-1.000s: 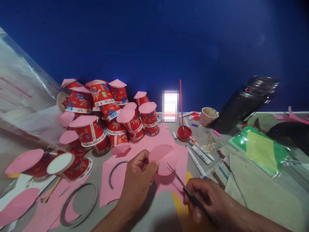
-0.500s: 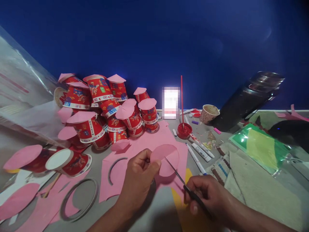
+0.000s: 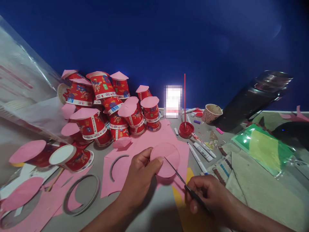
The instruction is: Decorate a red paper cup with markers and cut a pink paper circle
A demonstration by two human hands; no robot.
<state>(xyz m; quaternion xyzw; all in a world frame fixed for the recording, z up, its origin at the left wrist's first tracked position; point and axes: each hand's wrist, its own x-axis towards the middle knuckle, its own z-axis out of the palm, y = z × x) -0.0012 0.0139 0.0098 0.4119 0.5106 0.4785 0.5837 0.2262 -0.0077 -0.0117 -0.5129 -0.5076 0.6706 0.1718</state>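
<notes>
A round pink paper disc [image 3: 169, 167] is pinched at its left edge between the thumb and fingers of my left hand [image 3: 145, 175]. My right hand [image 3: 207, 193] grips the dark handles of a pair of scissors [image 3: 177, 174]. The blades point up and left across the disc, and their tip lies near its middle, close to my left thumb. Under the disc is a cut sheet of pink paper [image 3: 113, 187] on the grey table. A strip of yellow paper [image 3: 182, 206] lies below the scissors.
Red paper cups [image 3: 84, 125] with pink paper tops are stacked at the left. A grey tape ring [image 3: 96, 190] lies in front of them. Behind my hands stand a small red paint pot [image 3: 185, 131] with a brush, markers [image 3: 197, 158], a patterned cup [image 3: 211, 114] and a black flask [image 3: 243, 100].
The view has shifted slightly, so the background sits a little to the right and higher. Both hands keep their holds, with the scissors still across the disc.
</notes>
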